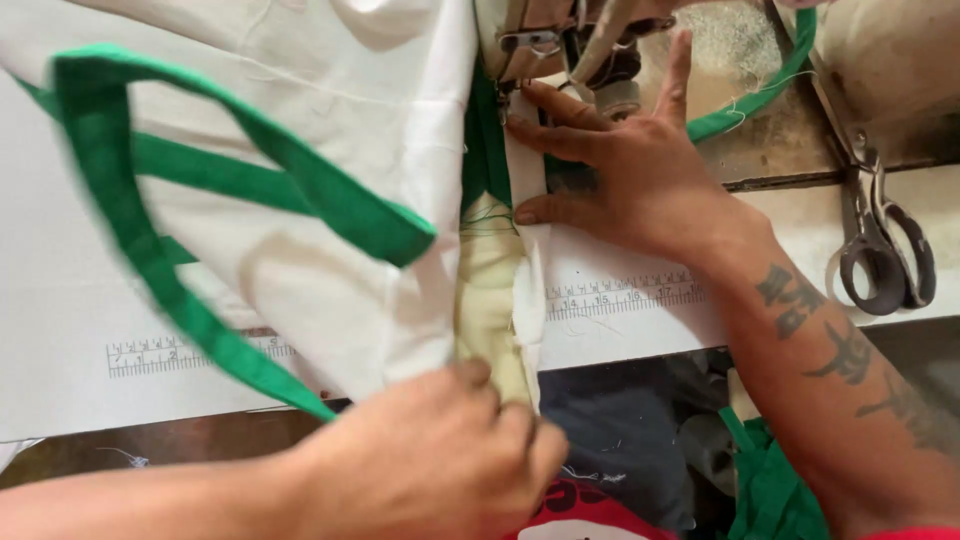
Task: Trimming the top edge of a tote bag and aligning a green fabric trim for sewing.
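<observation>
A white fabric bag with green handle straps lies across the sewing table. My left hand pinches the bag's folded cream-white edge at the table's near side. My right hand lies flat with fingers spread, pressing that same edge down just in front of the sewing machine's presser foot. Green binding shows along the seam beside my fingertips.
A pair of scissors lies at the right on the table. A printed ruler strip runs along the table's front edge. A green strap trails behind the machine. Green and dark cloth sits below the table.
</observation>
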